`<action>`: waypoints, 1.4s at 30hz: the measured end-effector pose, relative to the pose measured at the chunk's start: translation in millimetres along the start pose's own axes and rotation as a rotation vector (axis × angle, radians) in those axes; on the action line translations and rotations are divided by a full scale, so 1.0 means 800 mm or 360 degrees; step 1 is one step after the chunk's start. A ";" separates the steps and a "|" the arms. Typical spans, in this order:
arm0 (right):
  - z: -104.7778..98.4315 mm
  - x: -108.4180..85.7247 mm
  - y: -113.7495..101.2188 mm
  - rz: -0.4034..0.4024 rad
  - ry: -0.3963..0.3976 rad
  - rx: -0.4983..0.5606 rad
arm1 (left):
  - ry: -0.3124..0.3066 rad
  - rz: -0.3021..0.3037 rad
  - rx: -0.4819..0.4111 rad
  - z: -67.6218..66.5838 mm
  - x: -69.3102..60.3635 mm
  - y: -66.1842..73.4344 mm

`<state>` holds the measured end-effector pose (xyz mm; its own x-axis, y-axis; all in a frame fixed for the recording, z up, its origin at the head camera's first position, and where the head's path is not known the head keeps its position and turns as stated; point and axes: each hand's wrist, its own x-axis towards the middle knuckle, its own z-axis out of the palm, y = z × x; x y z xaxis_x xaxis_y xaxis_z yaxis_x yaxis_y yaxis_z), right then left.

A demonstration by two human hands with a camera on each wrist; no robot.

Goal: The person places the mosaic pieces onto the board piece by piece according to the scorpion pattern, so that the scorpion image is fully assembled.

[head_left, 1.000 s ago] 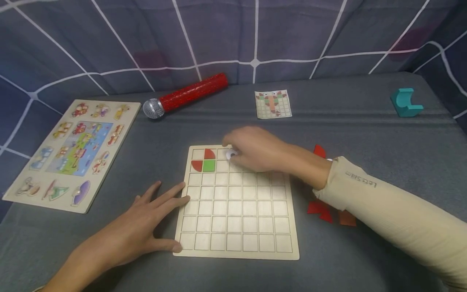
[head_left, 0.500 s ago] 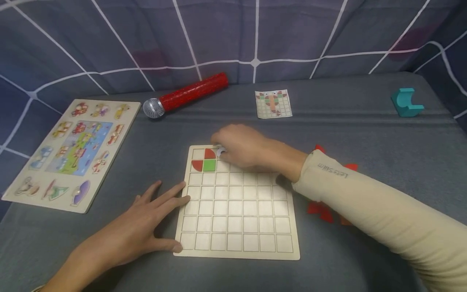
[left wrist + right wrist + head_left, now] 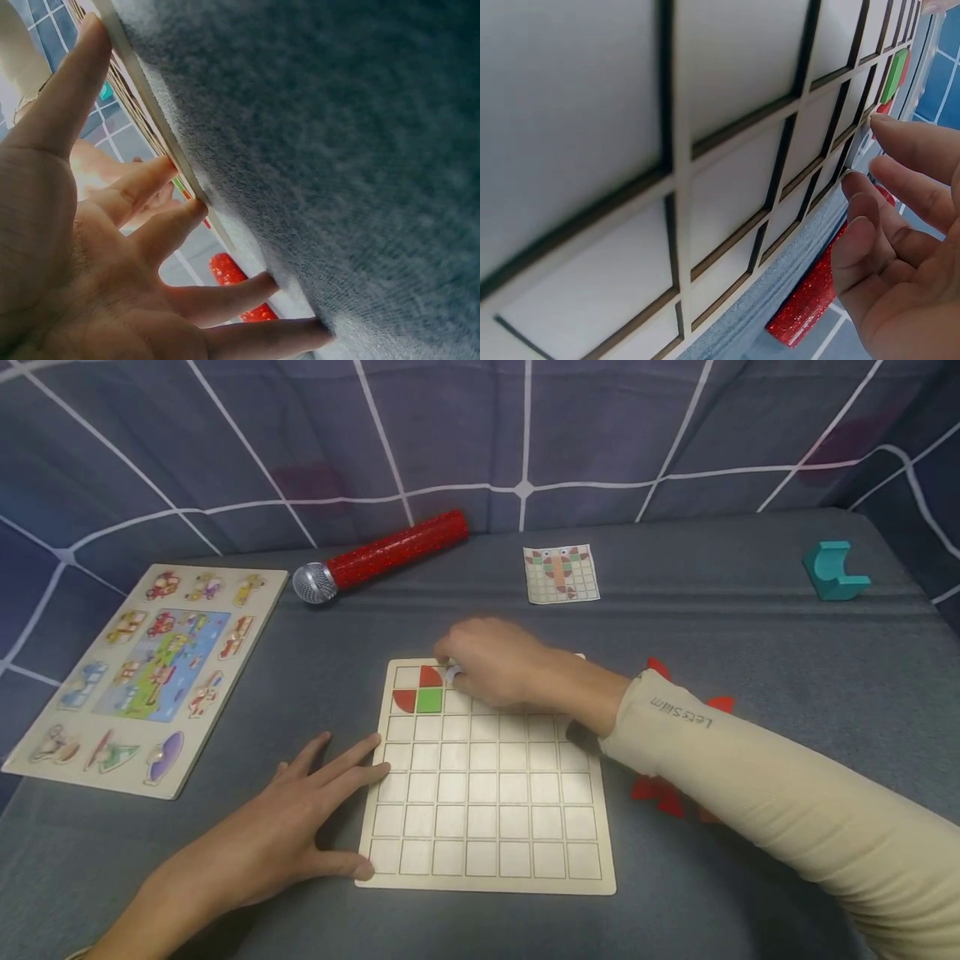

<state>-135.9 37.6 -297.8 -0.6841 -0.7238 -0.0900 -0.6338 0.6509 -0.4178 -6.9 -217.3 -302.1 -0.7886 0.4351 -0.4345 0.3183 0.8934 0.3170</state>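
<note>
A square wooden grid board [image 3: 483,772] lies on the grey cloth. In its upper left cells sit two red quarter pieces [image 3: 431,676] and a green square [image 3: 430,699]. My right hand [image 3: 498,662] pinches a small white piece [image 3: 453,673] at the top row, just right of the upper red piece; in the right wrist view the fingertips hold it against the board. My left hand [image 3: 277,827] lies spread, its thumb and two fingers touching the board's left edge; the left wrist view shows these fingers [image 3: 180,225] straight.
A picture puzzle board [image 3: 255,610] lies at the left, a red microphone [image 3: 401,550] behind the grid. A small patterned card [image 3: 561,574] lies at the back, a teal holder [image 3: 834,572] at the far right. Loose red pieces [image 3: 660,793] lie right of the board, partly under the sleeve.
My right hand has moved left along the top row with the white piece, from about the fourth column to the third. My left hand has stayed still.
</note>
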 end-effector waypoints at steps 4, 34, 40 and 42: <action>-0.002 -0.001 0.002 -0.0009 0.0004 0.0027 | 0.0019 0.0012 0.0006 0.000 -0.001 0.000; 0.008 -0.162 0.011 0.0040 0.0176 0.0029 | -0.0039 -0.0070 0.0012 -0.001 0.002 0.003; 0.014 -0.190 0.017 0.0008 0.0213 0.0036 | -0.0024 -0.0051 0.0008 -0.001 0.000 0.002; 0.015 -0.197 0.020 -0.0002 0.0241 0.0040 | -0.0022 -0.0052 0.0008 -0.001 0.000 0.002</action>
<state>-34.0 158.9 -301.2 -0.7311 -0.6806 0.0473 -0.6267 0.6426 -0.4408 -6.6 -215.6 -301.0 -0.7913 0.4071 -0.4562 0.2951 0.9077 0.2982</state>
